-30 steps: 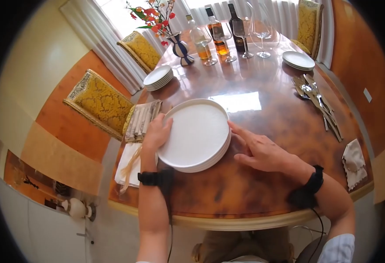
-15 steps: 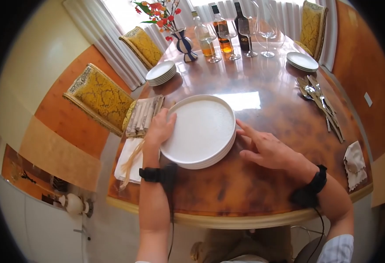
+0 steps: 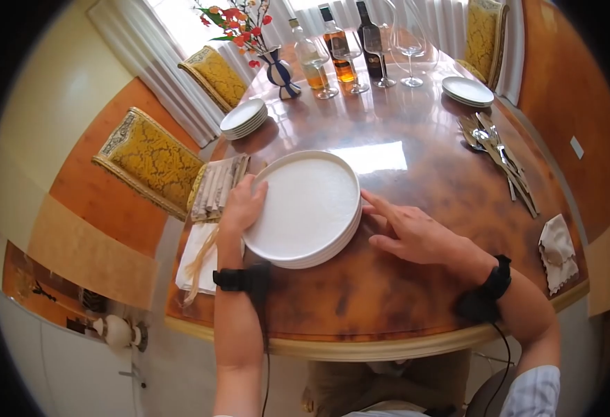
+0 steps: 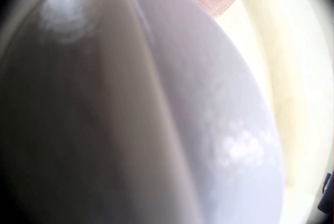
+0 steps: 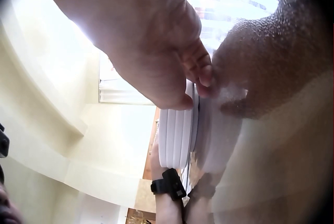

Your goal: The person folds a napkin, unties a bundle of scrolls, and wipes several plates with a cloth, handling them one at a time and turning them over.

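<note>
A stack of several large white plates (image 3: 305,201) sits on the glossy wooden table in the head view. My left hand (image 3: 243,203) grips its left side, the thumb lying over the upper rim and the other fingers partly hidden. In the left wrist view the white plate wall (image 4: 224,88) fills much of the picture. At the right side of the stack is my right hand (image 3: 416,233), index finger stretched to the plate edge and thumb apart. The right wrist view shows the plates' stacked edges (image 5: 175,138) beside this hand (image 5: 151,41).
Rolled napkins (image 3: 218,187) and a white cloth (image 3: 197,257) lie left of the plates. Small plates (image 3: 244,117) and more small plates (image 3: 468,90) stand farther back. Cutlery (image 3: 503,160) and a crumpled napkin (image 3: 558,254) lie right. Bottles (image 3: 336,45), wine glasses (image 3: 410,52) and a vase (image 3: 279,73) stand behind.
The head view shifts slightly, moving the whole scene a little right and then back left. Both hands stay at the sides of the plate stack, which keeps its place on the table.
</note>
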A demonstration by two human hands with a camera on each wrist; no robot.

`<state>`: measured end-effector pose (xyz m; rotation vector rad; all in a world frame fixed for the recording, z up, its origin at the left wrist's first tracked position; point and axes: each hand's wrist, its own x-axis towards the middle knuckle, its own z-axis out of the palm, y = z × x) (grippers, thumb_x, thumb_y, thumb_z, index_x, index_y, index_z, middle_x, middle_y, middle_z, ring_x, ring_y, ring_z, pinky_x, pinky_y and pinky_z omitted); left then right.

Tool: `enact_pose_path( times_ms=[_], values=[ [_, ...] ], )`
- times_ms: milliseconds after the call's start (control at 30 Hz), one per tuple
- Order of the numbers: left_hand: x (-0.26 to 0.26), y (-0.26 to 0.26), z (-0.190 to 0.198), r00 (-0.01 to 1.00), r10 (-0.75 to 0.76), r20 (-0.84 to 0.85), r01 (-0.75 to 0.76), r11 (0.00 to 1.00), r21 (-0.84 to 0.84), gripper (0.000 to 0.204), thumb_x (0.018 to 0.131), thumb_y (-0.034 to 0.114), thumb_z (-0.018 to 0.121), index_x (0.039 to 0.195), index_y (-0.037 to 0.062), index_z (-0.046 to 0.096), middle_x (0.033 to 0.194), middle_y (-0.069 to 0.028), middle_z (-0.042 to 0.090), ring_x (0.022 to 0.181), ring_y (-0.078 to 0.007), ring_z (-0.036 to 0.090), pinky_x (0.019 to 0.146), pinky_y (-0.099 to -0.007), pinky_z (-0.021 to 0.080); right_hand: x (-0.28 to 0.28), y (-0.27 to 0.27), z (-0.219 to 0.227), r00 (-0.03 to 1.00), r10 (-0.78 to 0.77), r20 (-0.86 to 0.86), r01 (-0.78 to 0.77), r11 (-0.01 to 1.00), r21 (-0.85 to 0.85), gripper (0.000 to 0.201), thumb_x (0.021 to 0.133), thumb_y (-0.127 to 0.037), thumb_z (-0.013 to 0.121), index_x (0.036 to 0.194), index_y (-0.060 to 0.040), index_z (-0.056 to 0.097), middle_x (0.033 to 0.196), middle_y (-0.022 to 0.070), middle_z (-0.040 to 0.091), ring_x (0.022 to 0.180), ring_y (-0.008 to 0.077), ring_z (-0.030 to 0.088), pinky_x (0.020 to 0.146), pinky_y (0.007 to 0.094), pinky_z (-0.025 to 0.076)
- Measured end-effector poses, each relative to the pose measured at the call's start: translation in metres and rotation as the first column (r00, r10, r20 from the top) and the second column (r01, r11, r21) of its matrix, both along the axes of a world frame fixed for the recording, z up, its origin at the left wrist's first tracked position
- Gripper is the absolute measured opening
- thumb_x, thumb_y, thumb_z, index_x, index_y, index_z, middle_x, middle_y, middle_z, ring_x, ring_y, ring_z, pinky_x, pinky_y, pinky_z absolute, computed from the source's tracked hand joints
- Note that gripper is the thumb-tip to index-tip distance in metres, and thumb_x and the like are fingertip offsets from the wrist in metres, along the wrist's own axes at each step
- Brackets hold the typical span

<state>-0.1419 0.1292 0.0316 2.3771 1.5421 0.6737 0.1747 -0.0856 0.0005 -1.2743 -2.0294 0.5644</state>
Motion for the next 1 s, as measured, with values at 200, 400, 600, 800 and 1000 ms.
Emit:
enact_pose_path(
  times_ms=[200,400,600,800,1000],
  values=[
    [0.000,-0.003,0.004,0.999,-0.027,-0.026,0.027,1.000,-0.004,0.045,0.103,0.036,0.059,0.128,-0.0017,0.062,0.119,-0.0346,0.068,0.115,-0.0510,0.064,0.101,-0.0516,0.049,-0.003,-0.003,0.012,1.000,-0.011,-0.016,0.009,0.993,-0.116,0.086,0.095,-0.016,0.068,0.164,-0.0069,0.020,0.140,0.0228,0.063,0.091,0.0346,0.069,0.093,0.0439,0.054],
    [0.001,0.001,0.003,0.999,-0.007,-0.032,0.006,0.999,-0.046,0.047,0.102,0.036,0.059,0.128,-0.0027,0.062,0.119,-0.0347,0.068,0.115,-0.0514,0.064,0.102,-0.0518,0.049,-0.002,-0.005,0.018,1.000,-0.010,-0.012,0.009,0.993,-0.121,0.071,0.096,-0.018,0.068,0.156,-0.0024,0.034,0.134,0.0255,0.064,0.100,0.0385,0.068,0.096,0.0463,0.052],
    [0.002,0.000,0.002,0.999,0.002,-0.033,-0.002,1.000,0.000,0.046,0.102,0.037,0.059,0.126,-0.0027,0.062,0.118,-0.0344,0.068,0.115,-0.0513,0.064,0.101,-0.0520,0.049,0.000,-0.001,0.007,1.000,-0.003,0.008,0.004,1.000,-0.020,0.057,0.096,-0.018,0.069,0.145,0.0012,0.048,0.129,0.0253,0.065,0.114,0.0407,0.064,0.100,0.0463,0.050],
    [-0.002,0.002,0.000,0.999,-0.034,-0.033,0.034,0.999,0.001,0.046,0.102,0.037,0.059,0.123,-0.0034,0.062,0.118,-0.0342,0.068,0.115,-0.0518,0.063,0.100,-0.0529,0.049,-0.003,-0.002,0.008,1.000,-0.010,0.001,0.010,1.000,-0.006,0.057,0.096,-0.017,0.069,0.147,0.0001,0.048,0.129,0.0248,0.066,0.117,0.0404,0.064,0.101,0.0457,0.051],
    [0.002,-0.003,0.002,0.999,-0.004,-0.048,0.005,1.000,0.012,0.046,0.103,0.037,0.058,0.124,-0.0027,0.062,0.118,-0.0353,0.067,0.114,-0.0522,0.063,0.100,-0.0533,0.049,-0.002,-0.005,0.016,1.000,-0.013,-0.006,0.013,0.996,-0.083,0.056,0.096,-0.017,0.068,0.145,0.0023,0.048,0.129,0.0257,0.064,0.121,0.0419,0.061,0.104,0.0467,0.049]
  ],
)
